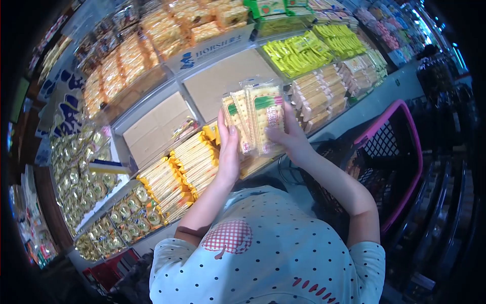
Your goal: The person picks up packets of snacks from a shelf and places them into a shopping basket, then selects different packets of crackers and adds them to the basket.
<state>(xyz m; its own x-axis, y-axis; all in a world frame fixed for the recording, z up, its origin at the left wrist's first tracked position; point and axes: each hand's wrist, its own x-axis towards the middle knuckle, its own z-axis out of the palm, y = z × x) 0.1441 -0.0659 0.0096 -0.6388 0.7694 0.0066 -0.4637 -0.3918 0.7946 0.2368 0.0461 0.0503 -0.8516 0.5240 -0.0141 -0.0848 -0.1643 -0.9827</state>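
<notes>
Two or three clear packs of crackers, printed with green and pink, stand upright side by side in front of me. My left hand presses against their left edge. From the other side my right hand closes on them, its thumb across the front of the nearest pack. Just behind the packs lies a display bin lined with brown cardboard. Below my left hand are rows of long yellow-ended snack packs. Stacked pale biscuit packs sit in a bin right of my right hand.
Bright green packets fill a bin at the back right. Bagged orange-toned snacks are piled at the back left, gold-wrapped items at the left. A black shopping basket with a pink handle is at my right, close to my elbow.
</notes>
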